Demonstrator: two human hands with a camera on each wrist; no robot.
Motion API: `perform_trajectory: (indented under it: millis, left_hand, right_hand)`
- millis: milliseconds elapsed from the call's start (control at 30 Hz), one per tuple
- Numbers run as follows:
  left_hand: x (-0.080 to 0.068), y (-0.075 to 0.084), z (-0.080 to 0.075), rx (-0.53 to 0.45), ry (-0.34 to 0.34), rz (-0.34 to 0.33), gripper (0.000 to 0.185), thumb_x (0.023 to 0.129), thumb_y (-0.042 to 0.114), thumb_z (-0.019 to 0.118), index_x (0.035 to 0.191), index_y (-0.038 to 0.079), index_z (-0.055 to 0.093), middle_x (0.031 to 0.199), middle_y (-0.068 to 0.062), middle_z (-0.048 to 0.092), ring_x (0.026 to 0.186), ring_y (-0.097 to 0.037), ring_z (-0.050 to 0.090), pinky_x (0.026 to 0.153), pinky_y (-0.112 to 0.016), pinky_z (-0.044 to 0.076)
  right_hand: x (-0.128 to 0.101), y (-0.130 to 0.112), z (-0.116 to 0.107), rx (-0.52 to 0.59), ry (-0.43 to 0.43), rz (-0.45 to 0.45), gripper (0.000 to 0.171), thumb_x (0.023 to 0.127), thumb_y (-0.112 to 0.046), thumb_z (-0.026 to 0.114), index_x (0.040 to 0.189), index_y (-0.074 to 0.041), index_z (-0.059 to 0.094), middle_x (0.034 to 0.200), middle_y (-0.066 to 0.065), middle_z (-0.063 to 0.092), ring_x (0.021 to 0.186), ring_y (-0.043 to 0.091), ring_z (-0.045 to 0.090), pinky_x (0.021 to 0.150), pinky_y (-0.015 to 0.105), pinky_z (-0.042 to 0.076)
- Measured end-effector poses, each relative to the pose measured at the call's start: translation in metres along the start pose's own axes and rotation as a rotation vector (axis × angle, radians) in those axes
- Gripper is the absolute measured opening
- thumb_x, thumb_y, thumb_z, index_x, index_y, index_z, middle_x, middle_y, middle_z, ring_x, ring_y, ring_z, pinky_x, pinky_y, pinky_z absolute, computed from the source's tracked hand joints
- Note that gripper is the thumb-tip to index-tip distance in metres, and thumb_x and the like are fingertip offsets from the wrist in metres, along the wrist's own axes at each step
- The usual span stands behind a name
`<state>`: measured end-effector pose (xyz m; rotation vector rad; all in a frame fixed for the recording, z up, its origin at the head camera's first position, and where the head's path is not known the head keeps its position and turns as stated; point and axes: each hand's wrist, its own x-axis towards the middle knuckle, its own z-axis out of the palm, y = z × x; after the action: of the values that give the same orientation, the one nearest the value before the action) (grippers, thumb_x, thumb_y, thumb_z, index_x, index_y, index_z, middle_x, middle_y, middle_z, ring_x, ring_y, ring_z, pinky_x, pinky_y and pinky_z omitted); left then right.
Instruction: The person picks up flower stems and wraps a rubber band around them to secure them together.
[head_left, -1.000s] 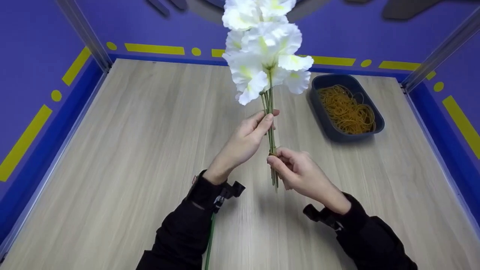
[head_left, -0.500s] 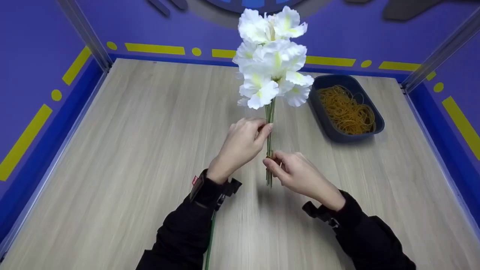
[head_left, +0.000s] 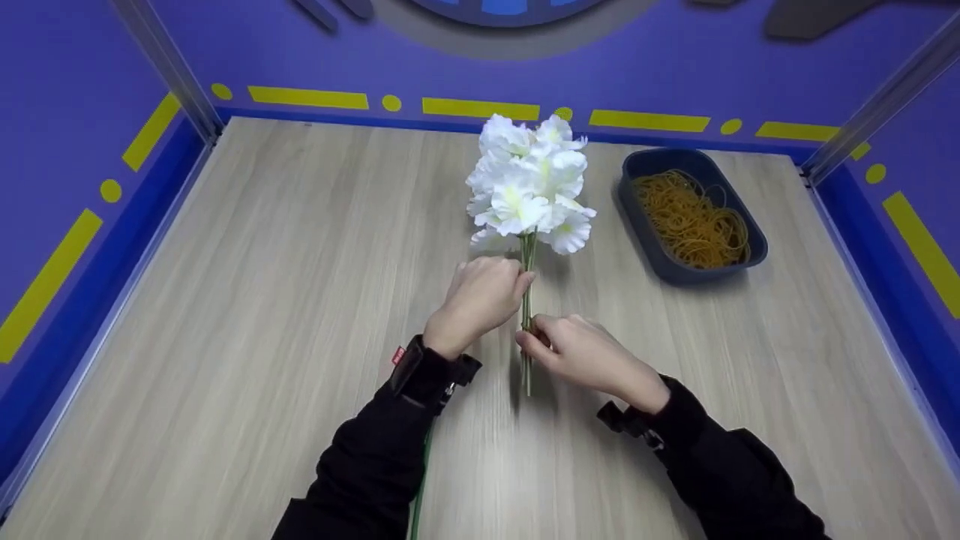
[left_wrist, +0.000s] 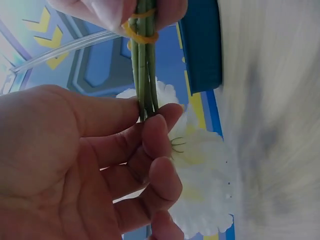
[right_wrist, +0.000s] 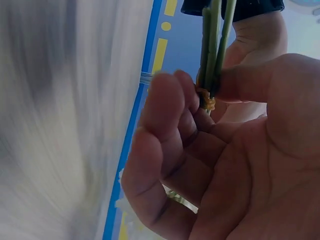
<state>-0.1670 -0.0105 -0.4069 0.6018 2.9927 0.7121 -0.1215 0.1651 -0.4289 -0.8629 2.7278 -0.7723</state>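
Pinching banded stems (head_left: 527, 300), left hand (head_left: 480, 296), right hand (head_left: 577, 352), stem ends seemingly blurred

Close up, we see our right hand (right_wrist: 220, 150) pinching a few green stems (right_wrist: 215, 45) between thumb and curled fingers (right_wrist: 165, 115), right at a yellow rubber band (right_wrist: 206, 100) wrapped round them. Our left hand (right_wrist: 255, 40) shows behind the stems. The wooden table (right_wrist: 60, 100) is a blur on the left.

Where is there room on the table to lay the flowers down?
The wide bare wood left of the left hand, reaching to the blue wall border, is free. The near strip beside the right hand is free too. It is crowded at the far right, where the tray of rubber bands sits close to the white flowers.
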Motion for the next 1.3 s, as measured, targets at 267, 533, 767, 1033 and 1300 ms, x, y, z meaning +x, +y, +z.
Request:
perform_trajectory:
  millis: [267, 533, 767, 1033, 1300]
  left_hand:
    - [0.003, -0.003, 0.009, 0.057, -0.099, -0.013, 0.045, 0.106, 0.032, 0.053, 0.064, 0.017, 0.044, 0.070, -0.003, 0.056, 0.067, -0.025, 0.061, 0.064, -0.042, 0.054]
    - [0.007, -0.005, 0.018, 0.120, -0.127, -0.017, 0.043, 0.105, 0.032, 0.054, 0.066, 0.014, 0.051, 0.080, -0.008, 0.069, 0.074, -0.028, 0.067, 0.068, -0.043, 0.055]
    - [0.010, -0.007, 0.027, 0.136, -0.143, -0.027, 0.043, 0.105, 0.034, 0.054, 0.068, 0.014, 0.055, 0.085, -0.010, 0.071, 0.079, -0.029, 0.069, 0.071, -0.044, 0.056]
    - [0.011, -0.008, 0.032, 0.139, -0.202, -0.018, 0.044, 0.106, 0.033, 0.054, 0.065, 0.016, 0.048, 0.073, -0.004, 0.061, 0.067, -0.022, 0.062, 0.066, -0.039, 0.054]
    - [0.013, -0.011, 0.038, 0.158, -0.216, 0.012, 0.040, 0.105, 0.033, 0.055, 0.071, 0.012, 0.059, 0.073, -0.005, 0.064, 0.069, -0.024, 0.064, 0.068, -0.041, 0.053]
  right_hand:
    - [0.003, 0.001, 0.008, -0.056, -0.030, 0.053, 0.031, 0.105, -0.030, 0.053, 0.076, -0.018, 0.053, 0.061, -0.010, 0.044, 0.053, 0.010, 0.045, 0.050, 0.032, 0.040]
    - [0.002, 0.003, 0.016, -0.118, -0.017, 0.043, 0.031, 0.102, -0.024, 0.055, 0.073, -0.015, 0.052, 0.061, -0.007, 0.044, 0.052, 0.012, 0.045, 0.044, 0.033, 0.039]
    - [0.004, 0.008, 0.020, -0.147, -0.058, 0.072, 0.033, 0.103, -0.026, 0.055, 0.072, -0.015, 0.051, 0.061, -0.005, 0.045, 0.053, 0.014, 0.047, 0.045, 0.036, 0.040]
    - [0.003, 0.008, 0.020, -0.196, -0.103, 0.095, 0.033, 0.103, -0.028, 0.055, 0.074, -0.013, 0.054, 0.064, 0.001, 0.053, 0.061, 0.027, 0.061, 0.051, 0.048, 0.048]
    - [-0.001, 0.010, 0.024, -0.238, -0.124, 0.083, 0.032, 0.103, -0.030, 0.057, 0.079, -0.009, 0.060, 0.070, 0.011, 0.061, 0.071, 0.038, 0.067, 0.055, 0.054, 0.050]
